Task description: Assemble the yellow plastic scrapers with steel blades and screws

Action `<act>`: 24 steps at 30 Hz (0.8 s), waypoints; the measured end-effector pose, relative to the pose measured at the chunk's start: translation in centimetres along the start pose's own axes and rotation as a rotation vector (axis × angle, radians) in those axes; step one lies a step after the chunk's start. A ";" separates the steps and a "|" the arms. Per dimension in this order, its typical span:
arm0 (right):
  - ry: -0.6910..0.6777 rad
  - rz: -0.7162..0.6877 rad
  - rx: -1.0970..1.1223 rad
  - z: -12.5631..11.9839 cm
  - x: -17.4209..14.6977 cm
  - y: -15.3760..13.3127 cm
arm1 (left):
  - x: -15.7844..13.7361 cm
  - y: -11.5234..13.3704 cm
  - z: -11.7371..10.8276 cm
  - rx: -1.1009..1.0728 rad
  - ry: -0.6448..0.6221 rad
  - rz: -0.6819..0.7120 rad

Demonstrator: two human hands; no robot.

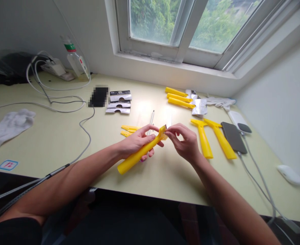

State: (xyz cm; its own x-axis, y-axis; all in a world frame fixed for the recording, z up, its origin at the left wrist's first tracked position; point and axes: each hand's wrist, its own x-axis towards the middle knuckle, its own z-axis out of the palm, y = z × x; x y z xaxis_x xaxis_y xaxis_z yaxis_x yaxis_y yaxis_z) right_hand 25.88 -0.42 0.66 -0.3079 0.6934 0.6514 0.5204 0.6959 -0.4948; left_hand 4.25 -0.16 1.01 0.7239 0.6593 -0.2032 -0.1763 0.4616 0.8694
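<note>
A yellow scraper handle (134, 159) lies slanted across my left hand (136, 143), its wide end toward me and its head up to the right. My left fingers are closed around it near the head. At that head my right hand (187, 141) is closed in a pinch; whatever sits between thumb and forefinger is too small to make out. Just beyond my hands a screwdriver (152, 117) lies on the table. Flat yellow pieces (129, 128) stick out behind my left hand, partly hidden by it.
Two yellow scraper handles (204, 143) lie at right beside a dark phone (233, 137). Farther back are slim yellow handles (179, 97), silver packets (200, 107) and small printed boxes (119, 103). Cables (85, 126) cross the left side, near a white glove (11, 131) and a bottle (75, 61).
</note>
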 end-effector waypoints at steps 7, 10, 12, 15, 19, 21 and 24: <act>0.044 -0.186 -0.180 0.3 0.1 -0.1 | 0.1 -0.1 0.1 0.020 0.023 0.002; 0.061 -0.236 -0.199 0.4 0.1 -0.3 | 0.1 -0.2 0.2 0.017 0.029 0.004; 0.071 -0.246 -0.181 0.5 0.0 -0.5 | 0.1 -0.2 0.2 0.012 0.029 0.006; 0.078 -0.224 -0.117 0.7 -0.1 -0.6 | 0.1 -0.3 0.2 0.001 0.027 0.002; 0.075 -0.131 0.011 1.0 -0.3 -0.4 | 0.1 -0.4 0.2 -0.017 0.028 0.001; 0.056 -0.075 0.084 1.0 -0.5 -0.2 | 0.1 -0.3 0.2 -0.022 0.027 0.002; 0.026 -0.004 0.157 1.0 -0.6 -0.1 | 0.1 -0.2 0.2 -0.020 0.023 0.000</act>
State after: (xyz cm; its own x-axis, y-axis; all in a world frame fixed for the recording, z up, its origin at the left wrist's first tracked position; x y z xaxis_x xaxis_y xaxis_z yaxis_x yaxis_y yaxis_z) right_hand 25.20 -0.70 -0.21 -0.2882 0.6869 0.6672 0.3872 0.7208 -0.5748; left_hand 4.47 -0.30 0.84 0.7087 0.6724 -0.2136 -0.1898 0.4733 0.8602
